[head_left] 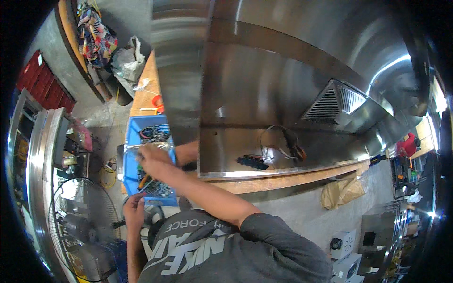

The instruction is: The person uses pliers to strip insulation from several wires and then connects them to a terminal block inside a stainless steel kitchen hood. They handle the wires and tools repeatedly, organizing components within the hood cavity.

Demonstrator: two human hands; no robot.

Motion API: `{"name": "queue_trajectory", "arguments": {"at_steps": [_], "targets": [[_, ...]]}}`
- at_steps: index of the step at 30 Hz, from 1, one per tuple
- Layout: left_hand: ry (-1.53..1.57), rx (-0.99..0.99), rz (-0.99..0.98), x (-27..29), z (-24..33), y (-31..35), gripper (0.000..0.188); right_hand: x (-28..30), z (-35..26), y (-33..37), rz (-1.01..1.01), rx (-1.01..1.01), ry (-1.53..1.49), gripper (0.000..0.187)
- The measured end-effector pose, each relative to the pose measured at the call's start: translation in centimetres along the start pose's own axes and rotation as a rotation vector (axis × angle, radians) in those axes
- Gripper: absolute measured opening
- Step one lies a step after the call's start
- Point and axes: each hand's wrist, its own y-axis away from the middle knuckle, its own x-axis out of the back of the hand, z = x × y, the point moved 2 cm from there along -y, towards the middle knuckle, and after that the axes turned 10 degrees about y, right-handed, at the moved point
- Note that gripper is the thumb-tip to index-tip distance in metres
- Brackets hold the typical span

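Observation:
A blue divided bin [137, 123] full of small metal hardware sits on the wooden bench. Over its middle is my right hand [152, 156], its fingers curled downward; whatever they grip is hidden under the hand. My left hand [134, 211] is beside the bin's near left corner, thumb and fingers drawn together. Anything between them is too small to make out. An orange-handled tool [144, 181] lies among the hardware in the near part of the bin. Beyond my right wrist shows a skin-toned forearm shape [187, 152], perhaps a reflection in the steel.
A large stainless steel hood [264, 85] with a slatted vent [332, 101] rests on the wooden bench [283, 181]. Inside lie a dark cable [291, 144] and a black connector piece [254, 162]. Orange-handled scissors [157, 101] lie behind the bin. A caged fan [82, 226] stands at left.

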Motion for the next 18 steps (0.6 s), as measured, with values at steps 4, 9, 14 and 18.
{"name": "queue_trajectory", "arguments": {"at_steps": [4, 9, 14, 18], "targets": [[-0.189, -0.026, -0.054, 0.2, -0.7, -2.3, 0.024, -2.8, 3.1, -4.2, 0.102, -0.154, 0.228, 0.025], [-0.115, -0.019, -0.087, 0.9, 3.3, -4.1, 0.024, -2.6, 3.2, -2.5, 0.123, -0.068, 0.384, 0.031], [-0.137, -0.045, -0.121, 1.6, 5.3, -5.5, 0.024, 0.9, -1.0, 3.4, -0.001, -0.017, 0.091, 0.031], [-0.308, -0.222, -0.199, -0.3, 4.1, -8.7, 0.026, 3.8, -0.3, 10.5, -0.252, -0.173, -0.019, 0.028]]}}
